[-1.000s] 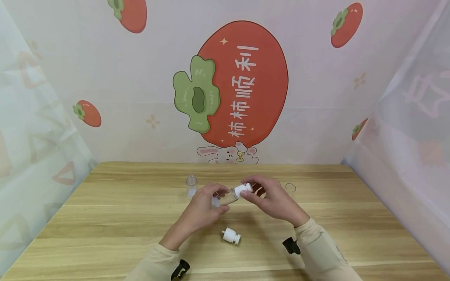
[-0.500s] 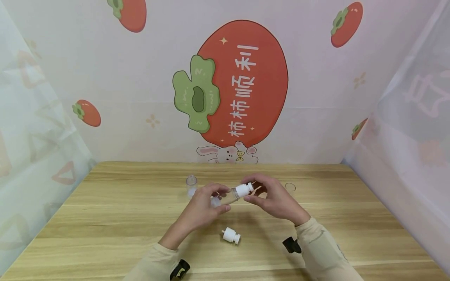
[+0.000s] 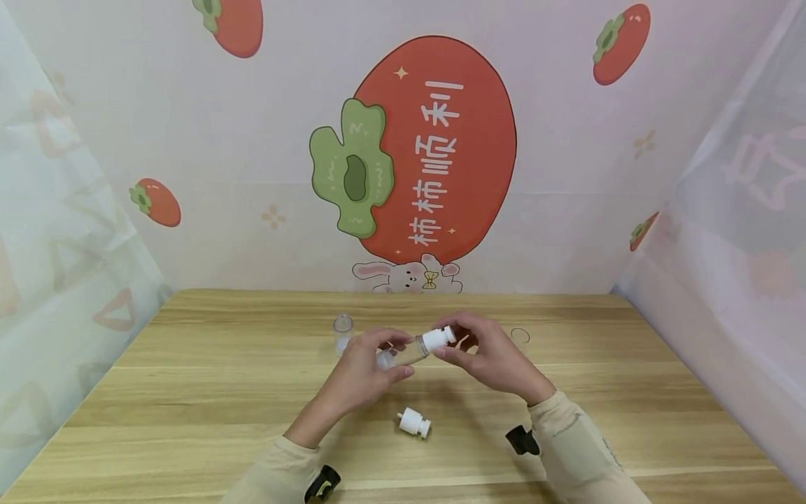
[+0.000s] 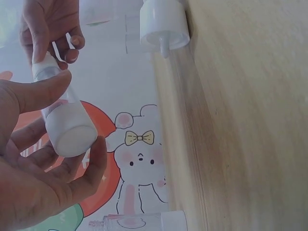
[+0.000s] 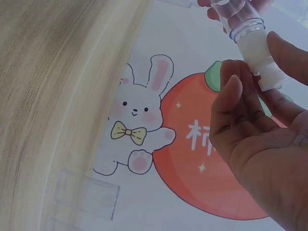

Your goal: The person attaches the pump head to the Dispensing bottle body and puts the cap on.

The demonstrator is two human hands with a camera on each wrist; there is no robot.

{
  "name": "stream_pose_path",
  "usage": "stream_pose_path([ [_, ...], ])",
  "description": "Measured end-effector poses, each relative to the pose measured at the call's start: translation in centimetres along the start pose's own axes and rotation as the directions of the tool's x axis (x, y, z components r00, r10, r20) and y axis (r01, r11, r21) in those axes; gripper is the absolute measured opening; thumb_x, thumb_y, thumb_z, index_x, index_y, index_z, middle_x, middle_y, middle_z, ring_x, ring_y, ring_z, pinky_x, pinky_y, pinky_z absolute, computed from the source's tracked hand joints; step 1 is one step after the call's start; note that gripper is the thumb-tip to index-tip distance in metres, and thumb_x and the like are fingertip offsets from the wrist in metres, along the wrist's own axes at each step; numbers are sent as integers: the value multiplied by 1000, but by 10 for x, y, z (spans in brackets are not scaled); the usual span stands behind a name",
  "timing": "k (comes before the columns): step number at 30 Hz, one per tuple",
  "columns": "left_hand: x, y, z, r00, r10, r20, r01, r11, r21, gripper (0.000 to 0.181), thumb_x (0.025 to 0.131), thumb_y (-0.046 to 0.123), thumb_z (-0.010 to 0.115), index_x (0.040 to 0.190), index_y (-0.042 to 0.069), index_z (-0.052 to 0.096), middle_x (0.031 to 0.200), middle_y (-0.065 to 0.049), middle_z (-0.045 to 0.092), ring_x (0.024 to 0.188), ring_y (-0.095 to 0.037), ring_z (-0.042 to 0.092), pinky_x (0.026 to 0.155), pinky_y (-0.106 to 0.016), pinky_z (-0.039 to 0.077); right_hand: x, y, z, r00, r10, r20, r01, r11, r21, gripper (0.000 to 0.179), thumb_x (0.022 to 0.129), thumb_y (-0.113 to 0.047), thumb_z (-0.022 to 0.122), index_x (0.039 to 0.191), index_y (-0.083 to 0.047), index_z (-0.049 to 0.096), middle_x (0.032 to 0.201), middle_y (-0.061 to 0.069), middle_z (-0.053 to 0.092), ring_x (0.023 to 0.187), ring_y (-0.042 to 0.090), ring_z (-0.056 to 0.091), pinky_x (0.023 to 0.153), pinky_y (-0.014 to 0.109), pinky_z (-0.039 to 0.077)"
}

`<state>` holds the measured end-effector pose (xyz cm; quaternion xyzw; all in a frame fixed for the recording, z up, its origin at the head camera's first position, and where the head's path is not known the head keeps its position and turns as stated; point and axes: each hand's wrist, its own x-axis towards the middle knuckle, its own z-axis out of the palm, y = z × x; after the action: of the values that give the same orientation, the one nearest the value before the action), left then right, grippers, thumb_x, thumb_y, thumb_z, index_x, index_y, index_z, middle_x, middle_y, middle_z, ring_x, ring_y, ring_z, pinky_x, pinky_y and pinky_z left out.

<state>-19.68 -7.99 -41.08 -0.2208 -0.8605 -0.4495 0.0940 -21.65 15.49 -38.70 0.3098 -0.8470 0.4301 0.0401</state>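
My left hand [image 3: 368, 360] grips a small clear bottle [image 3: 411, 351] with a white base [image 4: 72, 132], tilted up to the right above the table. A white pump head [image 3: 436, 339] sits at the bottle's neck. Thumb and fingers of my right hand [image 3: 497, 353] pinch this pump head from the right; the thumb shows against its side in the right wrist view. Below the hands, a second white pump head [image 3: 414, 423] lies on its side, its thin nozzle showing in the left wrist view. Behind my left hand stands another clear bottle [image 3: 343, 332].
Beyond my right hand, a clear round rim [image 3: 520, 336] shows on the wooden table [image 3: 208, 392]. The right wrist view has a clear plastic cylinder [image 5: 89, 192] there. A printed backdrop [image 3: 541, 231] rises at the table's far edge, with pale sheets along both sides.
My right fingers have shifted on the pump head: the thumb drew off slightly half a second ago and is back against it now. The left hand and bottle stay almost still.
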Motion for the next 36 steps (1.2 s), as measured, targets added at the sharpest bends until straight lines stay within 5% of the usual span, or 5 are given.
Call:
stream_pose_path([
  [11, 0, 0, 0, 1000, 19, -9, -19, 1000, -11, 37, 80, 3, 85, 115, 4, 72, 105, -10, 71, 95, -21, 62, 86, -41, 51, 2, 1, 1, 999, 50, -8, -51, 998, -32, 18, 94, -25, 75, 106, -13, 71, 86, -6, 66, 78, 16, 61, 71, 33, 54],
  [18, 0, 0, -1, 1000, 28, -14, -28, 999, -18, 36, 79, 4, 86, 112, 6, 73, 101, -4, 71, 92, -19, 61, 84, -37, 51, 2, 2, 1, 998, 56, -9, -57, 998, -30, 22, 94, -28, 74, 109, -13, 70, 87, -5, 65, 78, 17, 61, 71, 33, 54],
  [36, 1, -1, -1, 1000, 8, 3, -8, 999, -50, 34, 80, 3, 85, 112, 4, 73, 103, -4, 71, 94, -22, 62, 86, -40, 50, 0, 4, -6, 999, -21, 45, 18, 998, 64, 36, 91, -11, 77, 125, -10, 66, 106, -2, 68, 90, 20, 65, 73, 31, 54],
])
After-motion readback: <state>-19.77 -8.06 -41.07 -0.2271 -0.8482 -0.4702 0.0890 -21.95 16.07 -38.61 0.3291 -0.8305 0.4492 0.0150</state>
